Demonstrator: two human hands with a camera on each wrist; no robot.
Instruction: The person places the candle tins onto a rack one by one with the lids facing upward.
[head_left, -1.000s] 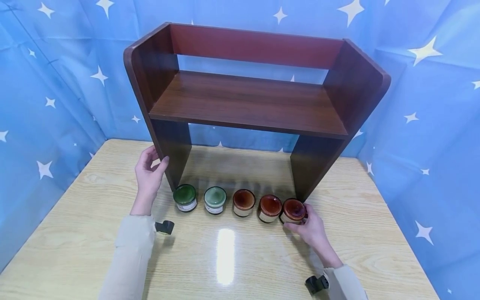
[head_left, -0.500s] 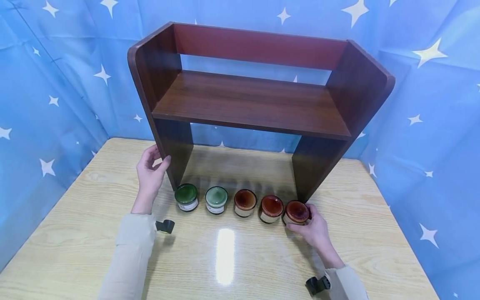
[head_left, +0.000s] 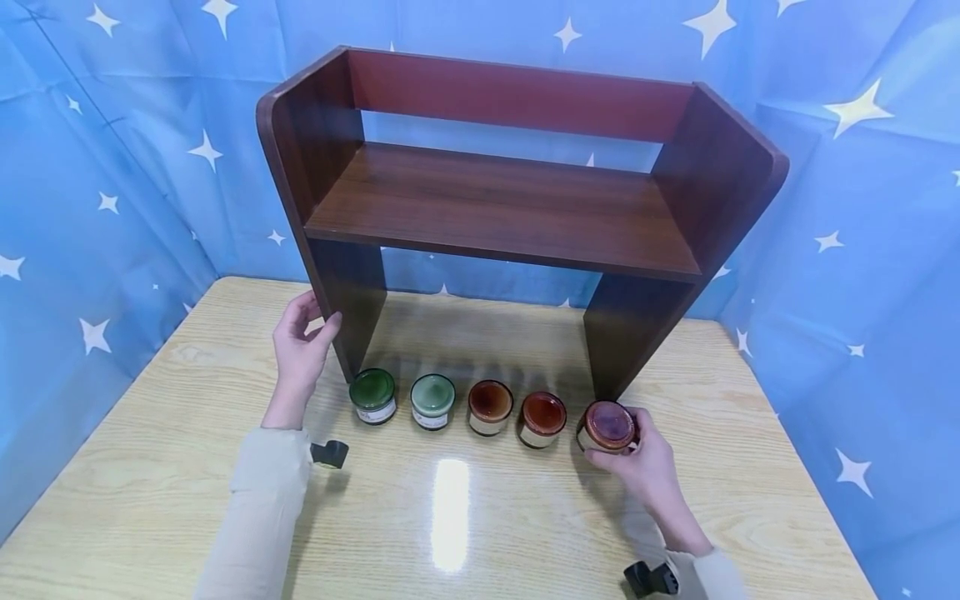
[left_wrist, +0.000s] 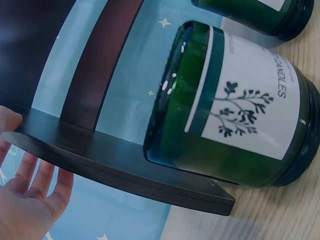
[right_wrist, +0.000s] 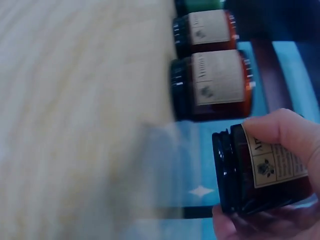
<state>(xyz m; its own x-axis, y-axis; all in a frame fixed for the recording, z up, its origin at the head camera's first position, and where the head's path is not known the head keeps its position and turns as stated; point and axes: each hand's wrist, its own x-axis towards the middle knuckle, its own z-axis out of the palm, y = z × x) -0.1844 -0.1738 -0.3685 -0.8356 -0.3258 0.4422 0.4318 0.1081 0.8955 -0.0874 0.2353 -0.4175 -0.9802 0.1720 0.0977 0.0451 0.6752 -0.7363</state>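
Observation:
My right hand point(head_left: 651, 467) grips a reddish-brown candle jar point(head_left: 609, 425) at the right end of a row, by the foot of the shelf's right panel. In the right wrist view that jar point(right_wrist: 270, 170) sits between thumb and fingers, slightly tilted, its tan label showing. With thumb and fingers on either side, my left hand point(head_left: 302, 346) holds the left panel of a dark brown wooden shelf point(head_left: 502, 208). A dark green candle jar point(head_left: 372, 396) stands by that panel's foot; its white label reads "CANDLES" in the left wrist view.
Rightward from the dark green jar stand a pale green candle jar point(head_left: 432, 400), a brown candle jar point(head_left: 490, 407) and a red-brown candle jar point(head_left: 542, 418). They line the shelf's front on a light wooden table point(head_left: 375, 525). A blue star-patterned curtain point(head_left: 847, 250) hangs behind and beside it.
My right hand has moved the end candle jar to the right, widening the gap to its neighbour. The left hand keeps its hold on the shelf panel. The view has shifted slightly.

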